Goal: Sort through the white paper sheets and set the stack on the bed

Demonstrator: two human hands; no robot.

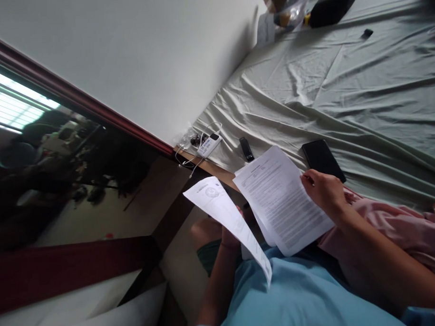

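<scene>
Printed pages (276, 203), several: held over the lap, beside the bed's (379, 105) wooden edge. Right hand (325, 190): closed, pinching the pages' upper right edge. Curved sheet (224, 205): left of the pages, apart at its top. Left hand (230, 236): behind that sheet, mostly hidden; grip cannot be told. White charger (209, 145), with cables (193, 164) overhanging the bed's edge near the wall. Risks, judged: loosened pinch, pages slipping floorward; hard pull, creasing; sheet snagging cables, charger dragged off.
</scene>
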